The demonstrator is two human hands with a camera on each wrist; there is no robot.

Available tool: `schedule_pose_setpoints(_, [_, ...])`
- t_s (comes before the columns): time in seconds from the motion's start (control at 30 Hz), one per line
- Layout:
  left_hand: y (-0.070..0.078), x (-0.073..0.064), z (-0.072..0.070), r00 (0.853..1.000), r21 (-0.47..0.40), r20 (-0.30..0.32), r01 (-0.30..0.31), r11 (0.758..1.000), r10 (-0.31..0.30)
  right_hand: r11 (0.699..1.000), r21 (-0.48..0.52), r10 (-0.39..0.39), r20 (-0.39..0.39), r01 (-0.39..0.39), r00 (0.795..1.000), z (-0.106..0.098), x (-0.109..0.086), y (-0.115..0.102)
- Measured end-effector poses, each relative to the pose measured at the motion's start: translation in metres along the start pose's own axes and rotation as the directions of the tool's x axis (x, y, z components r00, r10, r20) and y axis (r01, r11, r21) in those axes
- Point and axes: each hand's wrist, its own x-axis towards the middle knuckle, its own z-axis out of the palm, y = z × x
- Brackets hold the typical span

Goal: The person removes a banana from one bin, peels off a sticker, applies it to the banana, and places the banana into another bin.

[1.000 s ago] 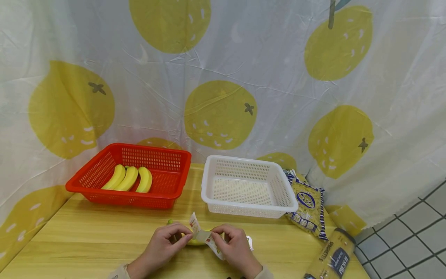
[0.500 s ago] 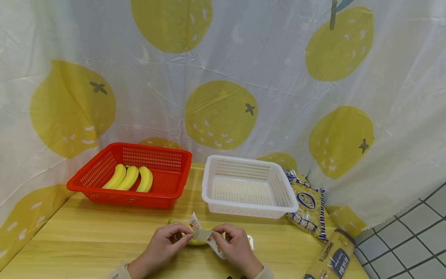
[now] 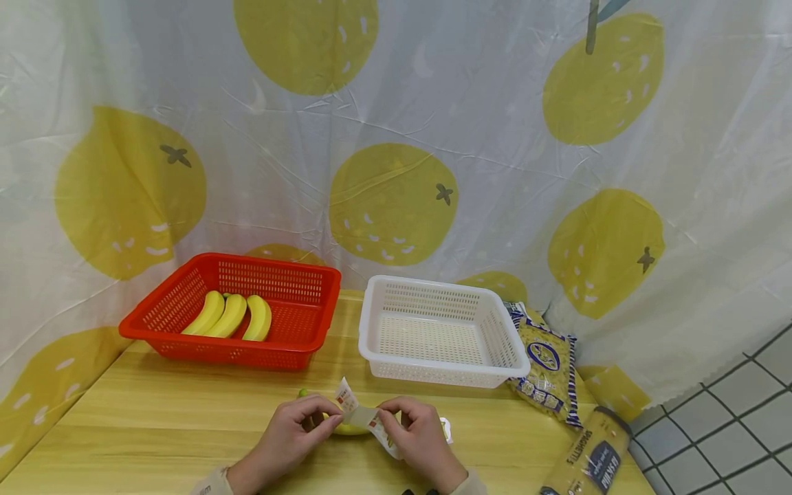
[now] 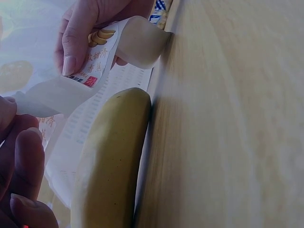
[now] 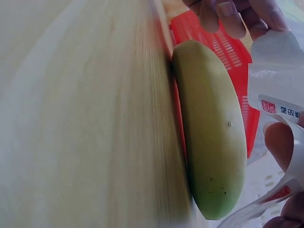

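Observation:
A strip of banana-printed stickers on whitish backing is stretched between both hands. My left hand pinches one part of it between thumb and finger. Further right, my right hand grips the strip by its printed labels; in the left wrist view a label with Chinese characters shows under the thumb. Below the strip a single yellow banana with a greenish end lies on the wooden table, apart from the fingers. In the head view the hands and strip partly cover this banana.
A red basket with 3 bananas stands back left. Beside it is a white basket. At the right lie a pasta bag and a spaghetti package. A small white item lies behind the right hand.
Both hands keep nearly the same position on the sticker strip. The head view shifts very slightly.

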Motion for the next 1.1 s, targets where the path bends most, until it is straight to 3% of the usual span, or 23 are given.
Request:
schedule_pose_setpoints(0.63, [-0.0005, -0.0002, -0.0006, 0.999, 0.004, 0.0, 0.035, 0.999, -0.035, 0.999, 0.006, 0.052, -0.007, -0.051, 0.999, -0.0012, -0.0006, 0.0008])
schedule_pose_setpoints(0.9, [0.0026, 0.0004, -0.0009, 0.998, 0.002, 0.003, 0.067, 0.998, -0.067, 1.0, 0.002, 0.022, -0.016, -0.022, 1.0, -0.0011, -0.0006, 0.0016])
schedule_pose_setpoints(1.1, [0.0022, 0.0004, -0.0007, 1.0, -0.002, 0.001, 0.029, 1.0, -0.029, 1.0, -0.001, 0.028, -0.022, -0.028, 0.999, -0.001, -0.0002, 0.0017])
